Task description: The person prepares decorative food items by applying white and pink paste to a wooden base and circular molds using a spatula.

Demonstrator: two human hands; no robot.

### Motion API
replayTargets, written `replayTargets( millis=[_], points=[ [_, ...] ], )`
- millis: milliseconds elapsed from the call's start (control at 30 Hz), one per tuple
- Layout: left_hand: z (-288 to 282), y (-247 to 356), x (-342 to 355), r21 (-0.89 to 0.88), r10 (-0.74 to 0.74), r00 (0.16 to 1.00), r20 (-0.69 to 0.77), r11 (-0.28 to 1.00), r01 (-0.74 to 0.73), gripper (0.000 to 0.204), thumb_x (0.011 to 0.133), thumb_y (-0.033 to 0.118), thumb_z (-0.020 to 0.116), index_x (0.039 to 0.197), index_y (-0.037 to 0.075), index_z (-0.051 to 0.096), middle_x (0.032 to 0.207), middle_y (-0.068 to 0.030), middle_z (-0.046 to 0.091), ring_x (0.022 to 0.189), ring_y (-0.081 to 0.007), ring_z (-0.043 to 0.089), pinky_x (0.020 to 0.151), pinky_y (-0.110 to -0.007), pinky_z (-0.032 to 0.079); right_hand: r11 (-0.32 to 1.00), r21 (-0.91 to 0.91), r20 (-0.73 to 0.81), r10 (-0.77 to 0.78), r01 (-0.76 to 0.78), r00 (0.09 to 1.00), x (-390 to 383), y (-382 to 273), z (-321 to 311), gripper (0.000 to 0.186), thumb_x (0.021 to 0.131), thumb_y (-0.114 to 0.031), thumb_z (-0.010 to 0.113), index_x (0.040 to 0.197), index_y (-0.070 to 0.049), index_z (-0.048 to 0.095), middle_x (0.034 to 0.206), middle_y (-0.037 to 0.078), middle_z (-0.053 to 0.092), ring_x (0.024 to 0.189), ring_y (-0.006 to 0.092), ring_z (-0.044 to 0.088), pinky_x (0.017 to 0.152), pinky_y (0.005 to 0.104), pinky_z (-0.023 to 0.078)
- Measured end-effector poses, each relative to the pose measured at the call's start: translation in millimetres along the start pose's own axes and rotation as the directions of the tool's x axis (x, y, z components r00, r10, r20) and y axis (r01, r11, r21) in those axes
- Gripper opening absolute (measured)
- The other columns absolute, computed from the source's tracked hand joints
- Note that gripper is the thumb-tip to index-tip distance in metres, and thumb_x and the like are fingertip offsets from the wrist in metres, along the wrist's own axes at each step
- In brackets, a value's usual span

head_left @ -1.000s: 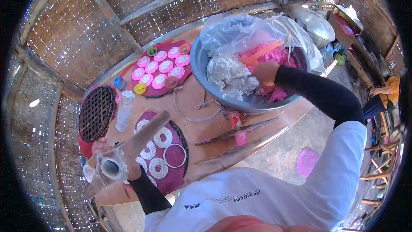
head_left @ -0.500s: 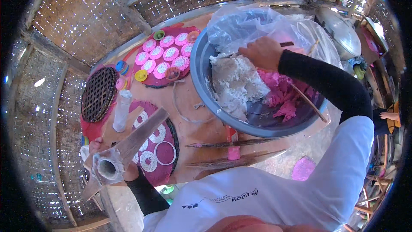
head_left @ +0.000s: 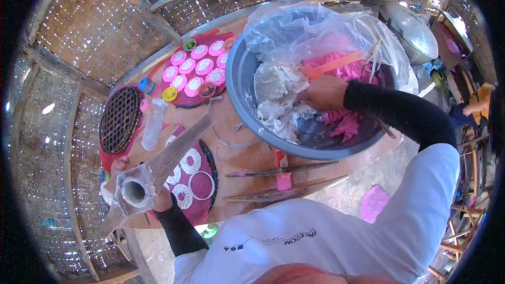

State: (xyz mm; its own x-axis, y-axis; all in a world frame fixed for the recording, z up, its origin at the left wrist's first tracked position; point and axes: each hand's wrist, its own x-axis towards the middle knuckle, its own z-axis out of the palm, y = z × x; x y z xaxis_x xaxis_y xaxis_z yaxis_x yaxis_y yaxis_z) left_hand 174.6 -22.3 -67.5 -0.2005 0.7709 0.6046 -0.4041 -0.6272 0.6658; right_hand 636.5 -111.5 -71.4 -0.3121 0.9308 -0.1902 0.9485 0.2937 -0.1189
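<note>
My left hand [head_left: 162,200] grips a wooden tool [head_left: 179,142] with a dough-smeared hollow tube [head_left: 134,193] through it, which partly hides the hand. My right hand [head_left: 325,93] is curled in a grey-blue basin [head_left: 239,100] on white dough [head_left: 279,81], fingertips hidden. Pink dough [head_left: 344,126], a salmon-pink scraper [head_left: 344,60] and clear plastic sheeting [head_left: 284,26] are also in the basin. Below the tool's arm, white rings [head_left: 182,195] and a thin hoop [head_left: 213,184] lie on a purple round mat [head_left: 205,202].
A board [head_left: 231,121] carries pink-and-white discs [head_left: 204,66], small cups [head_left: 169,94], a dark lattice tray [head_left: 120,119], a clear bag [head_left: 153,126] and wooden slats [head_left: 286,188]. A lidded metal pot [head_left: 407,31] stands behind right. Another person's hand [head_left: 476,106] shows at far right.
My right hand went up to the basin's back in the middle frame, then came down into the white dough. My left hand still holds the tool. The view has shifted slightly.
</note>
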Motion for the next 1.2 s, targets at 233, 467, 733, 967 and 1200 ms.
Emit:
replayTargets(
  millis=[233,467,733,967,1200],
  points=[
    [43.6,-9.2,23.3,-0.040,-0.083,0.983,0.164,0.995,0.091,0.034,0.066,0.025,0.067,0.089,0.007,0.050,0.082,-0.0049,0.051,0.078,-0.0198,0.052,0.066,-0.032,0.045,0.967,0.209,-0.162,0.178,-0.142,0.971,-67.3,-45.4,-62.3,0.022,0.082,-0.019,0.049,0.099,-0.011,0.060,0.079,0.014,0.061,0.072,0.0320,0.059,0.064,0.0398,0.046],
    [107.0,-9.9,40.1,-0.012,-0.390,0.778,0.493,0.891,0.454,0.035,0.065,0.025,0.068,0.088,0.006,0.049,0.081,-0.0056,0.052,0.075,-0.0193,0.054,0.063,-0.031,0.047,0.999,0.043,-0.577,0.029,-0.005,0.816,-93.1,-132.4,-130.7,0.021,0.076,-0.017,0.055,0.094,-0.009,0.062,0.075,0.014,0.061,0.062,0.0319,0.058,0.056,0.0409,0.046],
    [124.5,29.3,37.0,0.464,0.298,0.756,0.583,0.642,-0.611,0.036,0.058,0.024,0.070,0.084,0.006,0.053,0.073,-0.0095,0.052,0.075,-0.0291,0.050,0.067,-0.040,0.037,0.860,-0.476,-0.608,-0.174,-0.181,0.774,-42.1,-224.8,-144.9,0.021,0.075,-0.019,0.050,0.093,-0.012,0.058,0.062,0.004,0.054,0.051,0.0185,0.056,0.043,0.0341,0.043],
    [95.1,47.9,51.8,0.468,0.306,0.558,0.772,0.320,-0.824,0.021,0.061,0.023,0.061,0.077,0.010,0.054,0.075,-0.0077,0.053,0.077,-0.0287,0.050,0.065,-0.042,0.035,0.834,-0.525,-0.579,-0.205,-0.169,0.789,-3.2,-283.7,-109.3,0.028,0.074,-0.017,0.050,0.100,-0.007,0.052,0.065,0.002,0.052,0.051,0.0146,0.055,0.038,0.0280,0.041],
    [52.8,35.3,92.8,0.638,0.294,0.642,0.708,0.124,-0.760,0.029,0.066,0.024,0.063,0.085,0.007,0.049,0.078,-0.0087,0.053,0.074,-0.0272,0.053,0.062,-0.039,0.038,0.888,-0.380,-0.668,-0.071,-0.258,0.741,-46.0,-286.5,-123.8,0.029,0.075,-0.018,0.053,0.103,-0.010,0.053,0.060,0.004,0.049,0.047,0.0180,0.055,0.038,0.0310,0.041]
  ],
)
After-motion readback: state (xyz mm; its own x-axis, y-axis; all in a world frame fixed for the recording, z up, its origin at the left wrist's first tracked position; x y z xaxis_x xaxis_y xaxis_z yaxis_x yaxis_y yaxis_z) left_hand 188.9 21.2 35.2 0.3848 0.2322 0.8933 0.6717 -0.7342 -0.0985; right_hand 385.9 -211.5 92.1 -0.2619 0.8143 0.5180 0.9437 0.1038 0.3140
